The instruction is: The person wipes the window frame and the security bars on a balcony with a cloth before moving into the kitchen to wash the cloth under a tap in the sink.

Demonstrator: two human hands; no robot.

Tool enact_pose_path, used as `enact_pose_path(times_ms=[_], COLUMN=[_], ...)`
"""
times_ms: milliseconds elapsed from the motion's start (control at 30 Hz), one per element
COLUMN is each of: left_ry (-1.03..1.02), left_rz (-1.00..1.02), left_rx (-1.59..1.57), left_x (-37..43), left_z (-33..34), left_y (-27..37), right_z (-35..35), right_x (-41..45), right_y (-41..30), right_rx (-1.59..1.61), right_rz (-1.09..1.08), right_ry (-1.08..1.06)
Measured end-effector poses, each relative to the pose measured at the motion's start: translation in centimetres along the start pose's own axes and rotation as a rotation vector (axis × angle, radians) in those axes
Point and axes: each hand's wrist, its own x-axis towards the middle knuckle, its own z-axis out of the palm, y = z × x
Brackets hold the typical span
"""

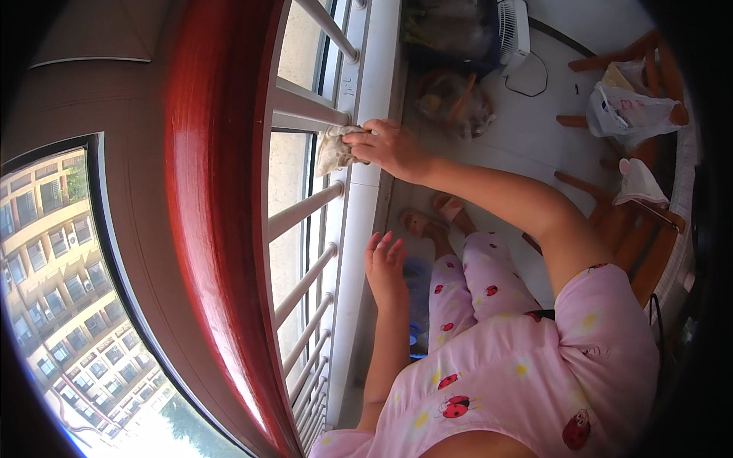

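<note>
My right hand (pixel 389 150) grips a crumpled, pale, stained cloth (pixel 337 151) at the upper middle of the view. The cloth lies against the white sill (pixel 343 212) at the foot of the metal railing bars, between two bars. Below it, my left hand (pixel 386 257) is raised beside the sill with its fingers apart and nothing in it. A thick, glossy red handrail (pixel 200 172) runs along the top of the white bars (pixel 306 212), to the left of both hands.
Wooden chairs (pixel 653 229) stand at the right, one with a white plastic bag (pixel 630 114). A white fan-like appliance (pixel 514 34), a dark crate (pixel 452 34) and a basket with plastic bags (pixel 455 103) are on the floor. A window (pixel 51 229) is at the left.
</note>
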Motion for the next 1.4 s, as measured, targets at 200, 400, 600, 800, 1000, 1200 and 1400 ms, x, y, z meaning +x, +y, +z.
enact_pose_path(times_ms=[200,400,600,800,1000,1200,1400], left_ry=[-0.004,0.002,-0.010,-0.068,-0.060,-0.048,-0.058], left_rz=[-0.015,-0.128,-0.144,-0.190,-0.210,-0.268,-0.295], left_rx=[0.038,0.040,-0.040,-0.140,-0.176,-0.232,-0.213], left_x=[0.0,1.6,2.1,2.2,1.8,3.2,2.8], left_z=[-1.4,-2.3,1.5,6.0,10.5,11.5,16.5], left_y=[1.0,0.1,0.4,0.2,1.2,-0.7,1.2], right_z=[-3.2,-1.6,0.9,-2.5,-4.4,-6.4,-4.0], right_x=[0.2,4.4,4.2,5.4,3.5,7.2,9.3], right_y=[1.4,5.2,3.2,7.4,7.9,10.3,17.3], right_rx=[0.031,0.076,-0.068,-0.066,0.242,0.365,-0.050], right_rz=[0.490,0.105,0.162,-0.064,0.324,0.214,-0.021], right_ry=[0.364,0.106,0.101,0.015,0.006,0.098,-0.035])
